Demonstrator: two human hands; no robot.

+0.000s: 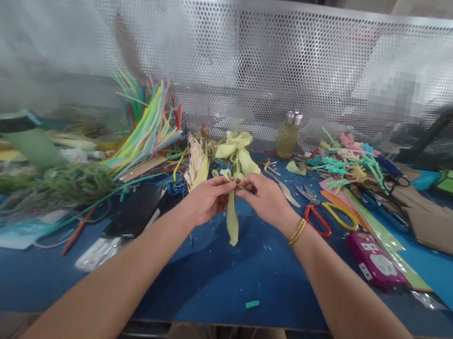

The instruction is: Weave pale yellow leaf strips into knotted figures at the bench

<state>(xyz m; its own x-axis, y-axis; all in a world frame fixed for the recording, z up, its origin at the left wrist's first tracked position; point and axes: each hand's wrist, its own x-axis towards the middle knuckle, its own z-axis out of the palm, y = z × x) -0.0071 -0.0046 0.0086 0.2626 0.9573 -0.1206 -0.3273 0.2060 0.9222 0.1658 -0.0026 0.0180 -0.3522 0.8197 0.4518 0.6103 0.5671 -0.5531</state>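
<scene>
Both my hands meet over the middle of the blue table point(206, 283). My left hand point(205, 198) is closed in a pinch on a pale green leaf-like strip point(233, 221) that hangs down from my fingers. My right hand point(265, 198), with a gold bracelet at the wrist, is closed on the same strip's upper end beside the left fingertips. Just behind my hands lies a bunch of pale yellow-green husk strips point(236, 151).
A fan of coloured plastic straws point(147, 120) lies at the left with green fibre point(75, 181) and a black phone point(135, 212). Red-handled scissors point(317, 219), a yellow bottle point(288, 135), a pink case point(373, 260), pipe cleaners and brown paper point(440, 225) lie to the right. A perforated metal screen stands behind.
</scene>
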